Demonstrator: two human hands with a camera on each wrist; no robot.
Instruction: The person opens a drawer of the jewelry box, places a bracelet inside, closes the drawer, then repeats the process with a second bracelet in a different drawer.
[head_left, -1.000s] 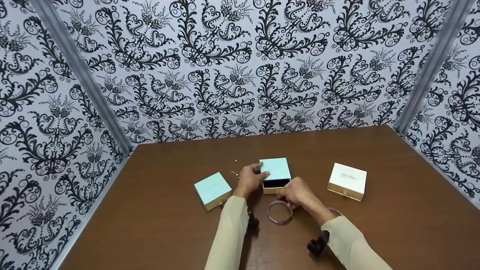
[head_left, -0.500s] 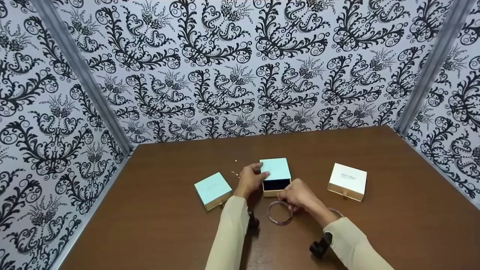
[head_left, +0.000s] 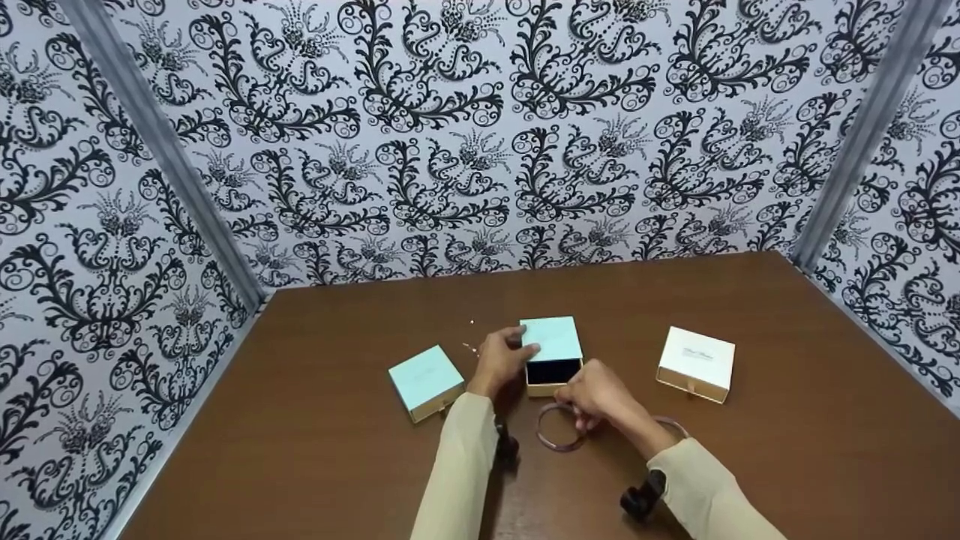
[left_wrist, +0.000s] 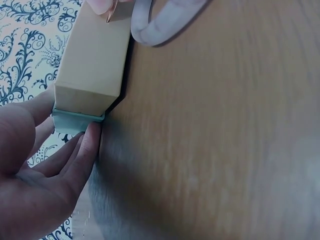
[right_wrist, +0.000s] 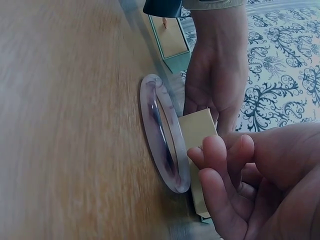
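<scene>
My left hand (head_left: 496,364) grips the sides of a turquoise jewelry box (head_left: 553,337) with thumb and fingers. A drawer stands partly out of the box's near side, its dark lining (head_left: 553,371) showing. At the drawer's tan front (left_wrist: 95,55), my right hand (head_left: 600,391) pinches the small ribbon pull (left_wrist: 111,12). Just below those fingers a translucent purplish bangle (right_wrist: 150,115) lies flat on the table, overlapped by the right fingertips in the head view. Another bangle (head_left: 679,425) is partly hidden behind the right wrist.
To the left sits a second turquoise box (head_left: 426,379), and to the right a white box (head_left: 696,356); both are closed. Small shiny jewelry pieces (head_left: 470,347) lie beside the left hand. Patterned panels (head_left: 465,150) border the brown table (head_left: 300,465).
The drawer has slid farther out toward me, baring more of its dark lining. My right hand has shifted slightly nearer with it, while the left hand stays on the box.
</scene>
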